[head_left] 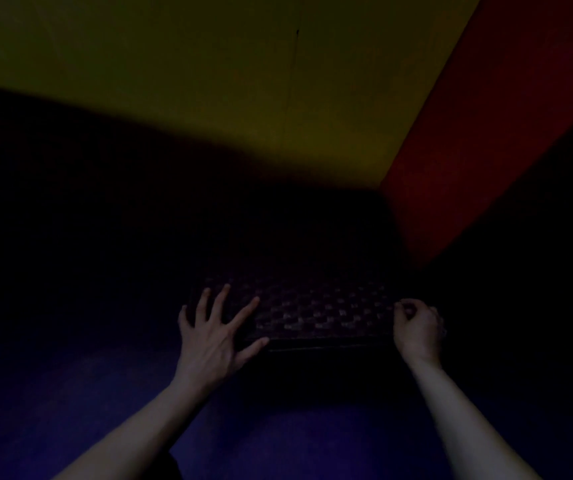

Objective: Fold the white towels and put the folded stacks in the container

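The frame is very dark. A dark woven container [326, 345] lies low in the middle, and its checkered weave shows faintly. My left hand [210, 336] is spread with straight fingers over the container's left end, the thumb lying along the near rim. At the container's right end, my right hand [416, 329] has its fingers curled and appears to grip the rim there. No white towel can be made out in the darkness.
The container sits on a dark blue surface [278, 427]. Behind it rises a yellow wall [243, 81], which meets a red wall [486, 133] at the right. The far left and far right are too dark to read.
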The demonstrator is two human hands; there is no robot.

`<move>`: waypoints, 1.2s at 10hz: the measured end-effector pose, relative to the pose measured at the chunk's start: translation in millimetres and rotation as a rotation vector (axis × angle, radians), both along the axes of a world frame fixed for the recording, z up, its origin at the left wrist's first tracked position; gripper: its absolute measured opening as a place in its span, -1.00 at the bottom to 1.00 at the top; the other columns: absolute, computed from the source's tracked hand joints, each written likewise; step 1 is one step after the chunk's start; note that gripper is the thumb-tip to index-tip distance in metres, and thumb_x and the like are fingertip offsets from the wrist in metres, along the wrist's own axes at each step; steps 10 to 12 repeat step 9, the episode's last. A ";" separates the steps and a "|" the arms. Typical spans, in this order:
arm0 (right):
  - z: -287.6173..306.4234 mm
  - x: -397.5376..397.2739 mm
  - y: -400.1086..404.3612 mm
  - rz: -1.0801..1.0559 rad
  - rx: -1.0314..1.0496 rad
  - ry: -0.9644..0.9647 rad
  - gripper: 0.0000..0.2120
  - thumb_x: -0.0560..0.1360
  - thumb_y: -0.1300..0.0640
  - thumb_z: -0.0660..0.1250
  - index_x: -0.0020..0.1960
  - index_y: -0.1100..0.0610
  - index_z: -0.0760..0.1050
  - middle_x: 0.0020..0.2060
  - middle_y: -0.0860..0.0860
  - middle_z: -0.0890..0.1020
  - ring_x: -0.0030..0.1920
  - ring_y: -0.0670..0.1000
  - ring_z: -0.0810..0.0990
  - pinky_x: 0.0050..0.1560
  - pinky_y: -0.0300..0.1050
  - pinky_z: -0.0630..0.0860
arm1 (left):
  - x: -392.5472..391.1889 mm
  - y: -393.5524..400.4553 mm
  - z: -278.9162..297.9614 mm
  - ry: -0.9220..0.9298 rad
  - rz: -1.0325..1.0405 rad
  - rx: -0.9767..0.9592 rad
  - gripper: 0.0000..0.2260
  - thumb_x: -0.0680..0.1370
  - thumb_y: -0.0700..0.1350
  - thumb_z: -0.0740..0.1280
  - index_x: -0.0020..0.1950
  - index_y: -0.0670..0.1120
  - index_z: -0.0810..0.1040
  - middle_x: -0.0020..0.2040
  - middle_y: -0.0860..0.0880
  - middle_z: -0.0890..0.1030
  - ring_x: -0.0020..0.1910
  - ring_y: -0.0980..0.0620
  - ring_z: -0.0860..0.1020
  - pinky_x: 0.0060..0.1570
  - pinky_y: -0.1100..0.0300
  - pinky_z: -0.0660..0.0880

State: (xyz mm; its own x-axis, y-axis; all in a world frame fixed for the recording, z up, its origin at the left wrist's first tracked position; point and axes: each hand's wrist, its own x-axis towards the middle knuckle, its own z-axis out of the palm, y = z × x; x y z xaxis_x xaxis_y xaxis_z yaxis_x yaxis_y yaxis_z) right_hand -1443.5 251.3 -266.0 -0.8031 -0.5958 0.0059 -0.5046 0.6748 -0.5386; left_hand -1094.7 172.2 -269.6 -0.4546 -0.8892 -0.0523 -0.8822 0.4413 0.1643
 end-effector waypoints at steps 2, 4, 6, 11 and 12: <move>8.2 -5.9 3.9 -0.073 0.038 0.025 -0.59 0.66 -0.07 0.14 0.24 0.21 0.57 0.16 0.28 0.53 0.17 0.31 0.50 0.30 0.18 0.39 | -4.9 6.7 -0.3 0.041 -0.055 -0.005 -0.26 0.42 0.59 0.00 0.55 0.34 0.17 0.58 -0.09 0.25 0.52 -0.25 0.22 0.24 -0.32 0.35; 3.8 1.7 25.3 -0.042 -0.155 0.130 -0.78 0.61 0.07 0.27 0.09 0.19 0.59 -0.01 0.21 0.58 0.00 0.23 0.55 0.04 0.09 0.51 | -3.6 11.6 -5.0 0.024 -0.085 -0.027 -0.30 0.45 0.55 0.05 0.54 0.30 0.25 0.56 -0.11 0.29 0.50 -0.26 0.26 0.22 -0.35 0.37; -0.6 5.4 19.1 -0.086 -0.169 0.054 -0.76 0.64 0.10 0.23 0.19 0.20 0.55 0.10 0.23 0.50 0.07 0.25 0.52 0.06 0.03 0.46 | -6.1 16.7 -6.3 0.017 -0.105 -0.050 -0.34 0.50 0.49 0.04 0.55 0.27 0.24 0.57 -0.14 0.28 0.52 -0.23 0.28 0.31 -0.38 0.30; 11.8 11.5 14.1 0.003 -0.095 0.168 -0.65 0.65 0.01 0.17 0.38 0.13 0.45 0.23 0.20 0.49 0.23 0.25 0.47 0.31 0.20 0.34 | -8.1 17.4 -2.6 0.010 -0.112 -0.050 -0.33 0.51 0.51 -0.03 0.57 0.27 0.21 0.56 -0.13 0.30 0.50 -0.27 0.29 0.41 -0.40 0.18; 11.8 11.5 14.1 0.003 -0.095 0.168 -0.65 0.65 0.01 0.17 0.38 0.13 0.45 0.23 0.20 0.49 0.23 0.25 0.47 0.31 0.20 0.34 | -8.1 17.4 -2.6 0.010 -0.112 -0.050 -0.33 0.51 0.51 -0.03 0.57 0.27 0.21 0.56 -0.13 0.30 0.50 -0.27 0.29 0.41 -0.40 0.18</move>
